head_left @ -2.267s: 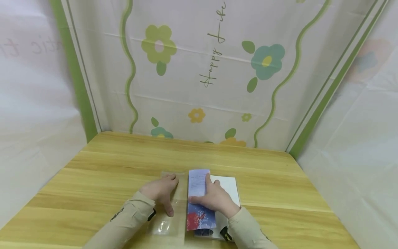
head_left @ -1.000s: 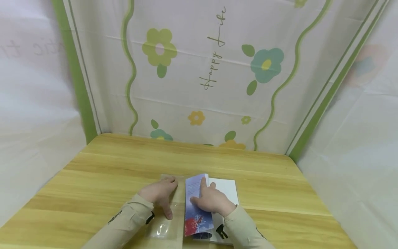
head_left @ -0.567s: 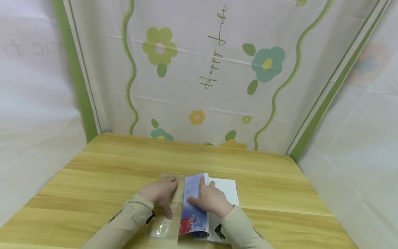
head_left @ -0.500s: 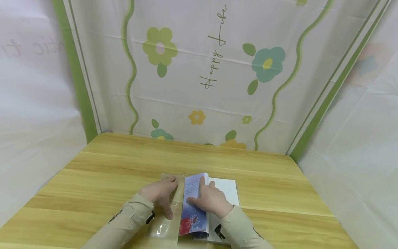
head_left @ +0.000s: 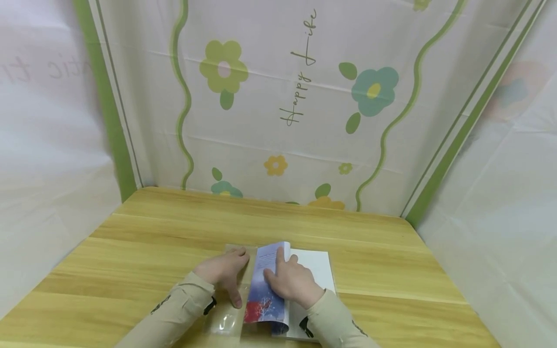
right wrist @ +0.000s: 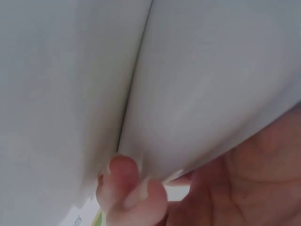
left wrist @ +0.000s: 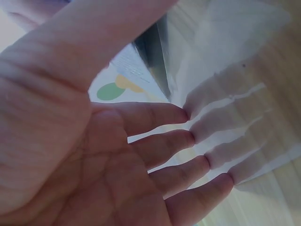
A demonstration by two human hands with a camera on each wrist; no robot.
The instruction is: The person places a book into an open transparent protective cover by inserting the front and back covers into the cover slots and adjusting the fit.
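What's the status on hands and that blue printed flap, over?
Left hand touching clear plastic. Right hand on blue printed flap. Flap bowed, not flat, beside white page. No obstruction seen.

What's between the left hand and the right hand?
In the head view, clear plastic and the blue printed sheet lie between the left hand and right hand.

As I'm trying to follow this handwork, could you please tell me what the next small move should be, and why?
Probably the right hand should ease the printed flap leftward and flatten it: its lower edge is curled rather than flat, its left edge reaches the clear sheet, and the left hand rests there.
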